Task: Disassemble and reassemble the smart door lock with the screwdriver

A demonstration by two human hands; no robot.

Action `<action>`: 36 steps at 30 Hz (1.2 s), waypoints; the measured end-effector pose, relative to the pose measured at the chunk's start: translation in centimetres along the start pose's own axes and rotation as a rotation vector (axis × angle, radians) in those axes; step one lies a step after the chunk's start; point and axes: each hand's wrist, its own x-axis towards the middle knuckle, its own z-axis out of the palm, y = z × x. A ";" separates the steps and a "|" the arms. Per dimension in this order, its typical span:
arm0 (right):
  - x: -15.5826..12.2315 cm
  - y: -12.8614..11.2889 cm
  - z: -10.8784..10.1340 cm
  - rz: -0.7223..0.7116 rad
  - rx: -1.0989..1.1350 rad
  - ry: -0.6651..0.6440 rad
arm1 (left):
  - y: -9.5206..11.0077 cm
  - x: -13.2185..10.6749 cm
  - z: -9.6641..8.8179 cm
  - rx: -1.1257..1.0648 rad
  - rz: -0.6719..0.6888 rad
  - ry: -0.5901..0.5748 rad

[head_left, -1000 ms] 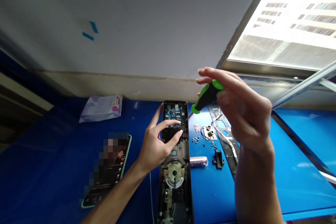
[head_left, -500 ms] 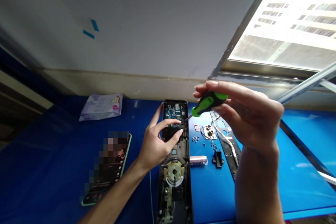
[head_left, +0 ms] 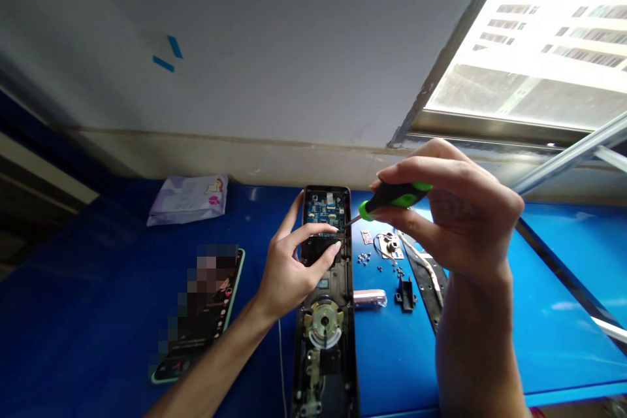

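Note:
A long black door-lock body lies open on the blue table, with a blue circuit board at its far end and a brass round part lower down. My left hand rests on the lock, its fingers pinching a small black module just below the circuit board. My right hand grips a green-and-black screwdriver, held nearly level, its tip touching the lock's right edge beside my left fingertips.
A phone lies left of the lock. A pale packet sits by the wall. Right of the lock are several loose screws, a small metal plate, a black clip, a pinkish bar and a black cover plate. A window is at upper right.
My right hand has dropped and tilted the screwdriver from steep to nearly level, with its tip staying at the lock. My left hand has not moved.

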 end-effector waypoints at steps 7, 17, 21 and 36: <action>-0.1 -0.8 -0.2 0.119 0.138 -0.111 | 0.0 -0.1 0.0 0.004 -0.005 -0.005; 0.1 -0.5 0.0 0.050 0.152 -0.099 | 0.0 -0.2 0.0 -0.010 -0.002 0.008; -0.3 -0.6 -0.7 0.098 0.187 -0.176 | 0.0 -0.1 0.0 -0.011 0.008 0.010; -0.4 -0.3 -0.4 0.143 0.070 -0.030 | -0.2 -0.2 0.0 -0.011 0.009 -0.014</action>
